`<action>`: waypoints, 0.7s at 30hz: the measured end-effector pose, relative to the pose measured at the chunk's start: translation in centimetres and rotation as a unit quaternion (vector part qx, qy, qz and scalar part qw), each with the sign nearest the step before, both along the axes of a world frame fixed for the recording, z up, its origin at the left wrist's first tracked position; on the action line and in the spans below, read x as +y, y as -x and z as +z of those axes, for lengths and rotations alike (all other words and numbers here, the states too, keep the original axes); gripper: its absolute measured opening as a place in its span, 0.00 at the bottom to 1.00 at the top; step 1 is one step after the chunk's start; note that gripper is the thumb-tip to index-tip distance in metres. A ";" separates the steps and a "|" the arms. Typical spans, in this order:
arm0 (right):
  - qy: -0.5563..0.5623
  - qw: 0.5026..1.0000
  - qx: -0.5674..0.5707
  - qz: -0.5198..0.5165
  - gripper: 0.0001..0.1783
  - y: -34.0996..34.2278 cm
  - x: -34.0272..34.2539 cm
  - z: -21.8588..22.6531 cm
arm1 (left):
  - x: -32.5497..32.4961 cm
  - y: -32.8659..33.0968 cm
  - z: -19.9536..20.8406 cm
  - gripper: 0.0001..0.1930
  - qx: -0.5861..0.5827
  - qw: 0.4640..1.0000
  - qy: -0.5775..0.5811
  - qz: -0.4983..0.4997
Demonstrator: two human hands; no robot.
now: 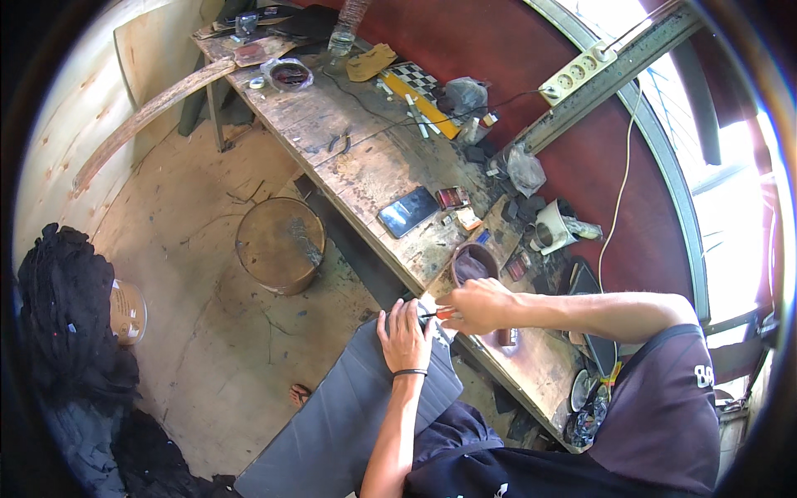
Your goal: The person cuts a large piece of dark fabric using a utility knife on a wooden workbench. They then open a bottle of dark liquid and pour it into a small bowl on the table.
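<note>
A long dark-grey panel (pixel 349 398) with faint crosswise lines slants from my lap up to the table's edge. My left hand (pixel 405 339), with a dark band at its wrist, is closed over the panel's upper end, fingers lying across it. Close beside it, my right hand (pixel 477 307) grips a small tool (pixel 444 313) with an orange-red handle. The tool's thin dark end points at the left fingers and the panel; its tip is hard to make out. Just beyond the right hand stands a round brown tub (pixel 475 259) with dark contents.
The worn wooden table (pixel 374 166) holds a phone (pixel 408 212), a white cup (pixel 552 228) and small boxes. A power strip (pixel 579 73) hangs above on a metal beam. On the floor are a round drum (pixel 281 241) and, at left, dark cloth (pixel 70 307).
</note>
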State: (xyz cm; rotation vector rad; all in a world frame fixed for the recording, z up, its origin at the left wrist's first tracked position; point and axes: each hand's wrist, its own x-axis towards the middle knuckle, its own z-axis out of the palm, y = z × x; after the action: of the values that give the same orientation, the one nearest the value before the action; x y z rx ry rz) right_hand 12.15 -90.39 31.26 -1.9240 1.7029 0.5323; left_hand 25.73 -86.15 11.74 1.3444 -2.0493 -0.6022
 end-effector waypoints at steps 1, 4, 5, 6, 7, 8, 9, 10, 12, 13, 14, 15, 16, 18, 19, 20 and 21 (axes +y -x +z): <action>0.044 0.994 0.019 0.102 0.16 0.0 0.4 0.0 | 0.0 0.0 0.0 0.29 0.012 1.000 0.007 0.006; 0.095 0.943 0.074 0.309 0.16 0.1 0.7 -0.9 | 0.0 0.0 -0.1 0.29 0.011 1.000 -0.010 -0.001; 0.070 0.942 0.082 0.318 0.15 0.2 0.4 -1.2 | 0.0 0.1 0.0 0.29 0.012 1.000 -0.009 0.001; 0.019 0.942 0.108 0.318 0.14 0.4 0.3 -1.4 | 0.1 0.1 -0.1 0.29 0.015 1.000 -0.002 0.004; -0.015 0.969 0.087 0.231 0.14 0.4 -0.1 -1.6 | 0.0 0.1 -0.1 0.29 0.014 1.000 -0.002 0.006; -0.074 0.985 0.086 0.133 0.16 0.6 -0.6 -1.9 | 0.0 0.2 -0.1 0.29 0.010 1.000 -0.007 0.005; -0.140 0.986 0.089 0.031 0.17 0.7 -1.0 -1.9 | 0.0 0.2 -0.1 0.28 0.004 1.000 -0.010 0.004; -0.160 0.983 0.045 -0.078 0.18 0.9 -1.4 -1.9 | 0.0 0.3 0.0 0.28 0.011 1.000 -0.004 0.007; -0.211 0.929 -0.031 -0.303 0.20 1.0 -1.5 -1.6 | 0.0 0.3 0.1 0.28 0.011 1.000 -0.004 0.007; -0.213 0.906 -0.053 -0.361 0.22 1.0 -1.3 -1.4 | -0.1 0.3 0.1 0.28 0.011 1.000 -0.003 0.005; -0.195 0.917 -0.048 -0.345 0.22 0.9 -0.8 -1.1 | 0.0 0.2 0.1 0.28 0.008 1.000 -0.003 0.002; -0.180 0.925 -0.044 -0.331 0.21 1.0 -0.6 -0.9 | -0.1 0.2 0.2 0.28 -0.001 1.000 -0.008 0.002; -0.165 0.933 -0.055 -0.316 0.21 0.9 0.0 -0.6 | 0.0 0.0 0.2 0.29 0.005 1.000 -0.002 0.002; -0.023 0.999 -0.008 -0.042 0.17 0.7 0.7 -0.6 | -0.1 0.1 0.3 0.29 0.013 1.000 -0.003 0.004; 0.014 0.997 0.017 0.069 0.17 0.6 1.0 -0.5 | -0.1 0.1 0.3 0.29 0.009 1.000 -0.002 0.003; 0.032 0.983 0.053 0.175 0.17 0.6 1.2 -0.5 | -0.2 0.1 0.4 0.29 0.006 1.000 -0.003 0.002; 0.051 0.960 0.087 0.262 0.18 0.3 1.1 -0.7 | -0.1 0.1 0.4 0.29 -0.004 1.000 -0.011 -0.003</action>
State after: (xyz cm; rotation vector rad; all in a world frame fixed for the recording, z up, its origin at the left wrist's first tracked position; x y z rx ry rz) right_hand 11.89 -89.25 30.52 -2.4808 1.3226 0.8404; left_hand 25.62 -86.26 12.15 1.3557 -2.0589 -0.6250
